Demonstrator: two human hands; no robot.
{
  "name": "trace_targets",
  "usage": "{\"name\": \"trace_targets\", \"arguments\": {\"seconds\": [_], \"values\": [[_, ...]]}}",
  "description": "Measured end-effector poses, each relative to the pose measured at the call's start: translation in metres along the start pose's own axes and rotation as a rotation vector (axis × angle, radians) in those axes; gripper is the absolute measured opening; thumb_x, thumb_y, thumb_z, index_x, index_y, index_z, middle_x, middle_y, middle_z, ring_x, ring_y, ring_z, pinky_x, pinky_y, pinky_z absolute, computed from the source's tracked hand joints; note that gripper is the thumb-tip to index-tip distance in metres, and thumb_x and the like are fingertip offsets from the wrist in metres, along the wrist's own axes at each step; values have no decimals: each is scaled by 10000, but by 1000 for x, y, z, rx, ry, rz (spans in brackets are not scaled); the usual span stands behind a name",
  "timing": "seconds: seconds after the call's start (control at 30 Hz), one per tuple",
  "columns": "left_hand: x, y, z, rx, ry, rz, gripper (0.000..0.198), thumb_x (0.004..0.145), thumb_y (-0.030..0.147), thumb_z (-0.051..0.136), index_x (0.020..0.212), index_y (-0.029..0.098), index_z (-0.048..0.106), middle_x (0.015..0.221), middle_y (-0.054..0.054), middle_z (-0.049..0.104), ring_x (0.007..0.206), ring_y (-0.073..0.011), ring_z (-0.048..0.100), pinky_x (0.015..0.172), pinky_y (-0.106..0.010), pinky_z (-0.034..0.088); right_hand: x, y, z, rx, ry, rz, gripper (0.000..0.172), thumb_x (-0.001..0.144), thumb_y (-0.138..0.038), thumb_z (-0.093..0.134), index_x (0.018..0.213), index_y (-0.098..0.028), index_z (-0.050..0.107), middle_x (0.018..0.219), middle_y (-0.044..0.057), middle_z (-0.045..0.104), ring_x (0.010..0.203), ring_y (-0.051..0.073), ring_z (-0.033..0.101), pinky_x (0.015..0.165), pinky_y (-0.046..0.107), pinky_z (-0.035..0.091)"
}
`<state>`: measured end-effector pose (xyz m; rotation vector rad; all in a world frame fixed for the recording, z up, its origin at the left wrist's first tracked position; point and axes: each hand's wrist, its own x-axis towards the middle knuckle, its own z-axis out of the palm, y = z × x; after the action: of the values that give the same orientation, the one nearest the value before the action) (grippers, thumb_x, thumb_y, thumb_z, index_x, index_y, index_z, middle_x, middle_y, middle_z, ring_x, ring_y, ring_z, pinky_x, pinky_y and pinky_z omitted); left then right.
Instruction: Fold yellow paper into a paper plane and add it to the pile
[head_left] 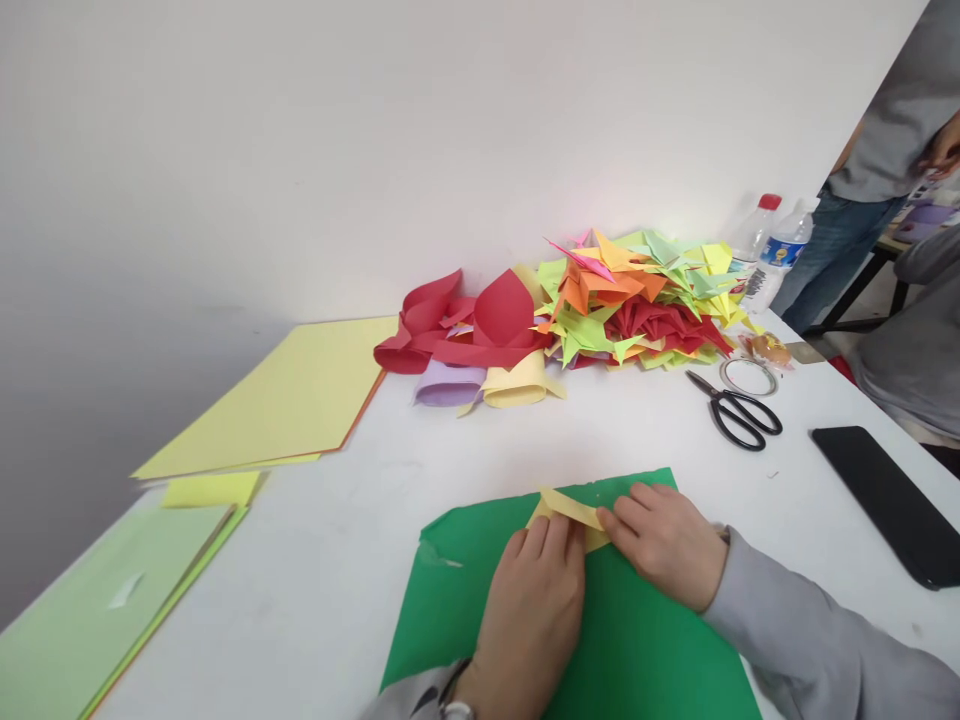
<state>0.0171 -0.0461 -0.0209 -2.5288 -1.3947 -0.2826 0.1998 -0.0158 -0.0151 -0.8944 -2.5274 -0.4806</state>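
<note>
A small piece of yellow paper (574, 508), partly folded, lies on a green sheet (637, 640) at the front of the table. My left hand (536, 600) presses on the paper from the near side, its fingers together and covering much of it. At the paper's right end, my right hand (664, 540) pinches the raised edge between thumb and curled fingers. The paper's underside and much of its lower part are hidden by my hands.
Behind are red rolled paper shapes (504, 315) and a heap of folded paper pieces (637, 300). Scissors (739, 410), a tape roll (748, 377), a phone (889, 500) and bottles (776, 255) are on the right. Yellow sheets (277, 400) and green sheets (112, 580) lie left. A person (892, 130) stands beyond.
</note>
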Motion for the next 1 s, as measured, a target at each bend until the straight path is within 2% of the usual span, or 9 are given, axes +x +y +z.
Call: {"name": "trace_targets", "arguments": {"seconds": [0.2, 0.37, 0.57, 0.67, 0.73, 0.8, 0.9, 1.0], "values": [[0, -3, -6, -17, -70, -20, 180, 798, 67, 508, 856, 179, 636, 784, -50, 566, 722, -239, 529, 609, -375, 456, 2, -2, -3, -8, 10, 3, 149, 898, -91, 497, 845, -122, 633, 664, 17, 519, 622, 173, 414, 541, 338, 221], [2, -3, -8, -21, -6, -50, 179, 864, 116, 468, 809, 170, 630, 775, -60, 562, 699, -232, 520, 606, -378, 440, 0, -1, -1, -15, 6, 11, 102, 889, -112, 535, 894, -123, 636, 675, 14, 534, 631, 168, 425, 547, 329, 224], [-2, -6, -11, -23, 5, -134, 217, 888, 188, 453, 769, 174, 634, 736, -67, 543, 689, -235, 517, 626, -390, 461, 0, -1, -1, -11, 25, 25, 113, 876, -95, 532, 864, -125, 641, 670, 16, 531, 629, 172, 420, 543, 329, 216], [-6, -11, -11, 30, 113, -141, 213, 887, 238, 473, 872, 150, 665, 975, -162, 581, 922, -319, 559, 739, -461, 496, 1, -2, -1, -1, 28, 35, 133, 872, -82, 518, 839, -126, 639, 670, 18, 529, 623, 171, 412, 545, 330, 213], [-9, -16, -9, 44, 174, -132, 220, 875, 276, 509, 933, 140, 673, 1227, -225, 506, 1133, -403, 489, 823, -525, 490, 1, -2, -1, 1, 27, 39, 133, 867, -77, 519, 834, -125, 639, 666, 18, 526, 620, 170, 408, 547, 329, 212], [-12, -23, -7, 17, 167, -136, 218, 864, 316, 540, 874, 145, 676, 1351, -235, 427, 1211, -451, 434, 852, -568, 484, 0, -2, 0, 0, 26, 40, 127, 860, -74, 527, 831, -127, 639, 663, 16, 524, 619, 169, 407, 548, 328, 209], [-15, -39, -6, -37, 136, -158, 257, 865, 341, 542, 773, 132, 659, 1353, -252, 437, 1205, -462, 454, 859, -588, 489, 0, -3, 1, -2, 27, 36, 124, 847, -65, 539, 808, -129, 637, 656, 13, 517, 610, 165, 399, 545, 326, 199], [-14, -54, -10, -85, 241, -181, 206, 885, 227, 479, 901, 133, 661, 1271, -233, 522, 1149, -400, 531, 842, -558, 513, 0, -4, 2, -4, 48, 30, 140, 836, -54, 543, 758, -133, 629, 646, 12, 508, 597, 161, 387, 540, 326, 189]]}}
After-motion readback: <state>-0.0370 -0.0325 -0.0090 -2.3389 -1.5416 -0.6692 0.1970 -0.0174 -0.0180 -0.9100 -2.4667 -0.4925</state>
